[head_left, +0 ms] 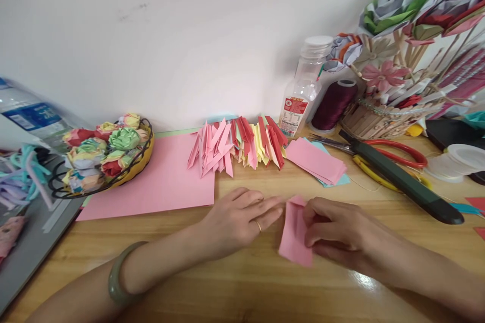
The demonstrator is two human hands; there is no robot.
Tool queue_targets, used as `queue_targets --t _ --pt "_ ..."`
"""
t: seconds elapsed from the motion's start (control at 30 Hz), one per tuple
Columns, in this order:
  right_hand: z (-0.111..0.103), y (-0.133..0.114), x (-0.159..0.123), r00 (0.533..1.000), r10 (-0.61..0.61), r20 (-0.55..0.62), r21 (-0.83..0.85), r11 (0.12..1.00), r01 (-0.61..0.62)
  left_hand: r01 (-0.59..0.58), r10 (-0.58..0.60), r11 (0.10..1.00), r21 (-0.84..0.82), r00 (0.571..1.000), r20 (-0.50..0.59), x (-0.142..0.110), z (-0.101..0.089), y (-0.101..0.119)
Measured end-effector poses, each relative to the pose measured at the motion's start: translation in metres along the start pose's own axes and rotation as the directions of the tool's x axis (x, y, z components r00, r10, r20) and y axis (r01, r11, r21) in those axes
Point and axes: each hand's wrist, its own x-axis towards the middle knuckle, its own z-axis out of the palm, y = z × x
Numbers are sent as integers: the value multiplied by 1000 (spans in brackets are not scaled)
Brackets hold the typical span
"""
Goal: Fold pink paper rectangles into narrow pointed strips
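Observation:
A small pink paper strip (294, 239), creased along its length, is held upright over the wooden table. My right hand (337, 227) pinches its right side with bent fingers. To the left of the strip, my left hand (238, 219) has its fingers stretched out, the tips close to the paper's upper left edge; whether they touch it I cannot tell. Behind the hands stands a row of folded paper pieces (238, 144) in pink, red and yellow. Flat pink paper slips (316, 160) lie stacked over blue ones to the right of that row.
Large pink sheets (166, 181) lie at left under a basket of paper flowers (146, 156). At right are red-handled scissors (401, 151), a dark green utility knife (409, 176), a clear bottle (299, 91) and a purple thread spool (334, 106). A white wall (170, 35) rises behind.

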Motion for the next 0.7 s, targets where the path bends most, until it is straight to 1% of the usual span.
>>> queue_targets --t 0.03,0.1,0.17,0.23,0.3,0.43,0.53,0.63,0.7 --pt "4 -1 1 999 0 -45 -42 999 -2 9 -10 1000 -14 999 -49 0 0 3" --pt "10 -3 3 994 -1 -105 -122 992 -12 -13 8 998 -58 996 -92 0 -2 10" --pt "13 -4 3 993 -16 -118 -170 985 -5 -62 59 995 -75 997 -45 1 -3 16" --pt "15 -4 2 993 -44 -113 -201 979 21 -58 57 996 -70 998 -8 1 -2 20" --pt "16 -4 2 990 -79 -119 -244 969 48 -26 25 997 -67 1000 -7 0 0 21" --pt "21 -6 4 970 -158 -183 -354 931 85 -9 5 996 -92 999 -44 -3 5 22" --pt "25 -9 6 963 -174 -207 -350 932 93 -7 -1 993 -114 997 -73 -2 5 21" --pt "26 -10 6 967 -163 -193 -312 945 97 -15 5 992 -129 997 -75 -1 3 20" --pt "27 -9 5 968 -167 -187 -320 942 101 5 -16 988 -154 997 -69 0 1 17"
